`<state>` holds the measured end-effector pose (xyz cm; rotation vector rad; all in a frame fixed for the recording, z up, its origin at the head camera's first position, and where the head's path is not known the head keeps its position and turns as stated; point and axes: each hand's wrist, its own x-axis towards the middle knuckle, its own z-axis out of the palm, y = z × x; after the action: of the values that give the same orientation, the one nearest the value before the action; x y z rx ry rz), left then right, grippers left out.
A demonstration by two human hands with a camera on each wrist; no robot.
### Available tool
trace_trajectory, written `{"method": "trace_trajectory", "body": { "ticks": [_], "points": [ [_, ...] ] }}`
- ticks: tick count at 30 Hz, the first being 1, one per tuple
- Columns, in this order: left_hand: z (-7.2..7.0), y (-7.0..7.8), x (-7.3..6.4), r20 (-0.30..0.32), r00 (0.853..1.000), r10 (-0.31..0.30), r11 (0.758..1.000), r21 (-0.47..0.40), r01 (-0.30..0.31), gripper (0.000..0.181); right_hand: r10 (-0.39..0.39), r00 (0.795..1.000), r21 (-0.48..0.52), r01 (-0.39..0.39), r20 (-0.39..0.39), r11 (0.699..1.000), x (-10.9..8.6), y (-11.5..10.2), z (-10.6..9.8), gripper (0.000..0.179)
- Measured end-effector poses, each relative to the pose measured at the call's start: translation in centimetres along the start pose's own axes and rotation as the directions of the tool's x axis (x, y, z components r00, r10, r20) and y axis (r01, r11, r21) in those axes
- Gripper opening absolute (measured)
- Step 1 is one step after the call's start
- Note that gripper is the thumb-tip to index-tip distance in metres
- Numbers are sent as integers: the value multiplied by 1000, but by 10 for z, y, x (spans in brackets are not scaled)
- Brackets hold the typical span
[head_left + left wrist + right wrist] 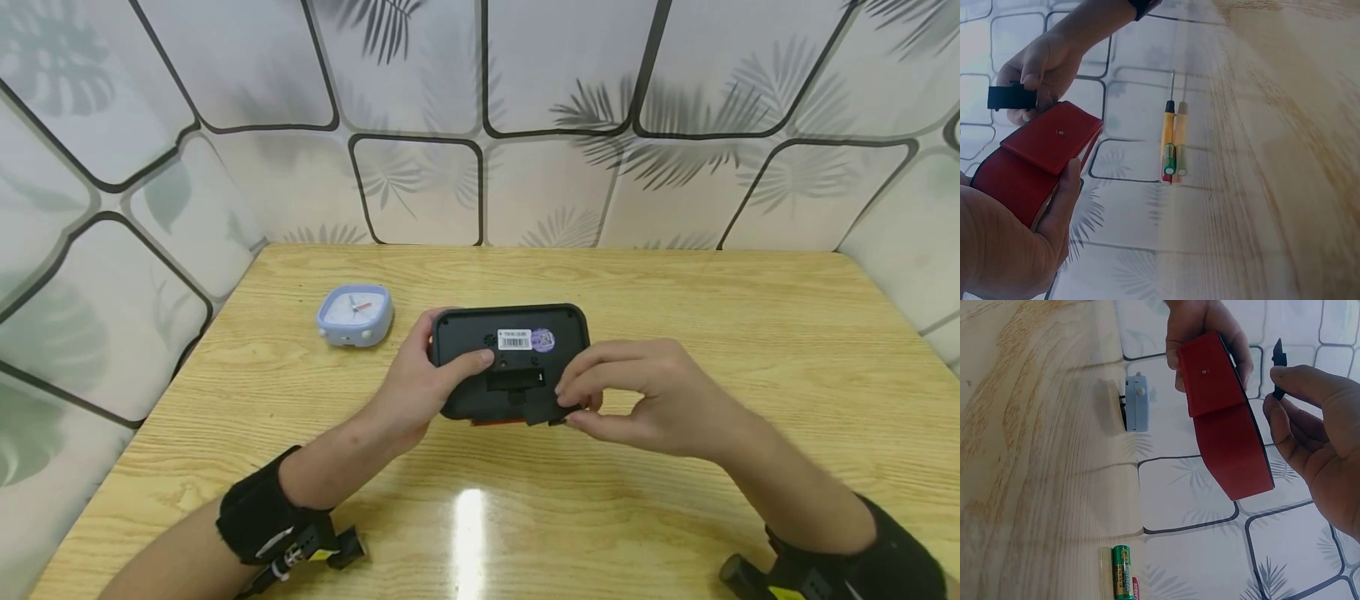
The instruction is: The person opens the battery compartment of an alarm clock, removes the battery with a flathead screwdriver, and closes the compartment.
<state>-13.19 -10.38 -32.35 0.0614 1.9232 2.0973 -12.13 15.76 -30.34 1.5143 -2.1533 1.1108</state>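
Observation:
A red-cased device is tilted up over the table, its black back facing the head camera. That back carries a barcode label, a round purple sticker and an uncovered battery compartment. My left hand grips the device by its left end, thumb across the back. Between thumb and fingers, my right hand pinches a small black battery cover, held off the casing beside the device's right end. In the right wrist view a gap shows between cover and casing.
A blue clock stands on the wooden table, back left. A screwdriver with a yellow handle and a green battery lie on the table, hidden from the head view. Patterned panels rise behind the table.

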Motion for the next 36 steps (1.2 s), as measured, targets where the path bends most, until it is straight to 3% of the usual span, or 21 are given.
{"method": "trace_trajectory", "body": {
  "ticks": [7, 17, 27, 36],
  "points": [
    [1, 0, -2, 16, 1000, 4, 1000, -5, -4, 61, -34, 999, -136, 29, -35, 990, 2, -2, 6, 23],
    [1, 0, -3, 39, 999, 34, 999, -18, -33, 64, -89, 996, -348, 78, -16, 934, 2, -6, 15, 31],
    [3, -1, -5, 73, 996, 60, 998, -26, -58, 65, -131, 991, -471, 116, 1, 875, 1, -7, 20, 32],
    [5, -1, -6, 61, 997, 56, 998, 0, -56, 64, -119, 993, -510, 107, 9, 853, 1, -9, 21, 33]
  ]
}}
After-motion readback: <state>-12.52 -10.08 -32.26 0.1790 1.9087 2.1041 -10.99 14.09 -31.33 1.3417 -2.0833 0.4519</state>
